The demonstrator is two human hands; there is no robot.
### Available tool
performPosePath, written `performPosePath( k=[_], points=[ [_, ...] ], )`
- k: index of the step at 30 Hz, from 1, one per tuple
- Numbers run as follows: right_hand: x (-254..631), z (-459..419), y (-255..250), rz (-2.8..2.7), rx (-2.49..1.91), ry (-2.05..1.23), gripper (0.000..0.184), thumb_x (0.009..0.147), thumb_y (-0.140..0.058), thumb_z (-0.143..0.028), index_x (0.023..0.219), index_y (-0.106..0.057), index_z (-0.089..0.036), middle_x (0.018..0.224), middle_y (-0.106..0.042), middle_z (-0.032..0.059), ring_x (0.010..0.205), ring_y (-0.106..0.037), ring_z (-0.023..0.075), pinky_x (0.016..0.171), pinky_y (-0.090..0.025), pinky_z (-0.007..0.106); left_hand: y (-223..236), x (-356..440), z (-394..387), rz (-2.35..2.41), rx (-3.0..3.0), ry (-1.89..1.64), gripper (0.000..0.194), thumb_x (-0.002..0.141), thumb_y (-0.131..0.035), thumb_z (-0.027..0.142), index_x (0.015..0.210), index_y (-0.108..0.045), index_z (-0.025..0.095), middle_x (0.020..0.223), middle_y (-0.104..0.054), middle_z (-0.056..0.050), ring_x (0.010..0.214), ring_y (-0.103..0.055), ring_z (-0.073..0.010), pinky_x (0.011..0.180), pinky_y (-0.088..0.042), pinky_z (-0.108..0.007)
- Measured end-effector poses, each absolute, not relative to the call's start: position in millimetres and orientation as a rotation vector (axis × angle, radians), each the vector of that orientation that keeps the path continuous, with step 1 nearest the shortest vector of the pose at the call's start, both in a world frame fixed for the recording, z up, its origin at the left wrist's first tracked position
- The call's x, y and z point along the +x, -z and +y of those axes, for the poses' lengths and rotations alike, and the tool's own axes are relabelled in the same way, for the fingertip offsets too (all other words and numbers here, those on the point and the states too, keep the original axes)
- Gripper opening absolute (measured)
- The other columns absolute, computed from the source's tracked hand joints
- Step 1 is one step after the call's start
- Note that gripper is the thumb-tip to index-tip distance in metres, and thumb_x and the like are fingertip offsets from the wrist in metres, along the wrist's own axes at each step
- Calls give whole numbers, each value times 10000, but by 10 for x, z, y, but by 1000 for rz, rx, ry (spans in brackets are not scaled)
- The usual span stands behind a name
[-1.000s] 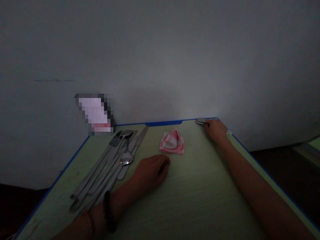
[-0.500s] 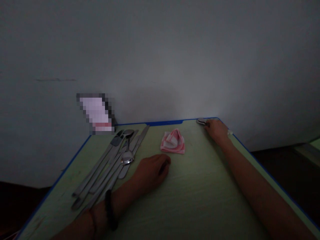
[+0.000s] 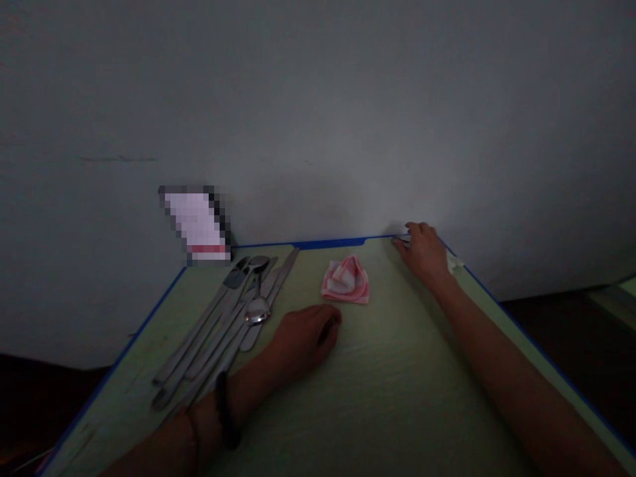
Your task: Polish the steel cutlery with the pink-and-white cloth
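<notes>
My right hand (image 3: 424,252) reaches to the far right corner of the pale green table (image 3: 397,384). Its fingers are curled over a small metal piece, likely a spoon (image 3: 402,240), which is mostly hidden under them. My left hand (image 3: 303,338) rests on the table near the middle in a loose fist, with nothing visible in it. A dark band sits on that wrist. A folded pink and white cloth (image 3: 346,281) lies just beyond the left hand. Several knives and spoons (image 3: 233,311) lie in a row to the left of it.
A grey wall stands right behind the table's blue far edge (image 3: 330,243). A blurred white object (image 3: 196,225) leans at the far left corner. A small white scrap (image 3: 454,264) lies by the right edge. The room is dim.
My right hand has closed over the metal piece at the far corner, which showed beside the fingertips before. The left hand has not moved. The view shifted slightly.
</notes>
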State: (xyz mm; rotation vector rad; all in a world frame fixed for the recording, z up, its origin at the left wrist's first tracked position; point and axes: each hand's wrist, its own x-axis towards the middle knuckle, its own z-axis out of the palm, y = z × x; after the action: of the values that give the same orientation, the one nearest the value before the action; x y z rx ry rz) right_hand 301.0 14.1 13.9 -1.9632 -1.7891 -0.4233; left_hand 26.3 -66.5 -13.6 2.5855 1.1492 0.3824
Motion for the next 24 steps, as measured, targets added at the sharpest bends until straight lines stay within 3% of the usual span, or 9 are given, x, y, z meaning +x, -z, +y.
performPosePath(
  k=[7,14,18,24],
  points=[
    [2134,-106,162,-2081,-1249,127,307,906,-376,-309,1145,-522,-182,1059,-556,135,988,-520,246,861,-445,394,-8,236,-693,1150,2642,-287,171,894,-375,231,901,-541,194,861,-638,-35,759,-592,-159,674,-429,-261],
    [2097,-159,266,-2123,-1180,-5,321,893,-421,-335,1159,-522,-188,1052,-550,128,997,-506,245,873,-438,418,-297,-16,-506,1252,2654,-177,184,896,-383,265,880,-552,196,814,-626,-18,701,-578,-147,612,-414,-246],
    [2130,-170,264,-2210,-1164,-4,377,885,-443,-361,1207,-503,-173,1098,-536,140,1016,-494,246,882,-434,417,-397,-308,-277,1657,2691,-209,181,888,-389,241,938,-553,181,943,-604,-59,805,-577,-174,693,-433,-277],
    [2128,-158,326,-2237,-1150,21,362,889,-437,-365,1184,-517,-172,1093,-532,143,1012,-498,245,866,-444,418,-344,-708,-92,1936,2542,140,304,847,-444,199,1129,-543,252,1094,-551,-77,962,-573,-219,719,-459,-292]
  ],
)
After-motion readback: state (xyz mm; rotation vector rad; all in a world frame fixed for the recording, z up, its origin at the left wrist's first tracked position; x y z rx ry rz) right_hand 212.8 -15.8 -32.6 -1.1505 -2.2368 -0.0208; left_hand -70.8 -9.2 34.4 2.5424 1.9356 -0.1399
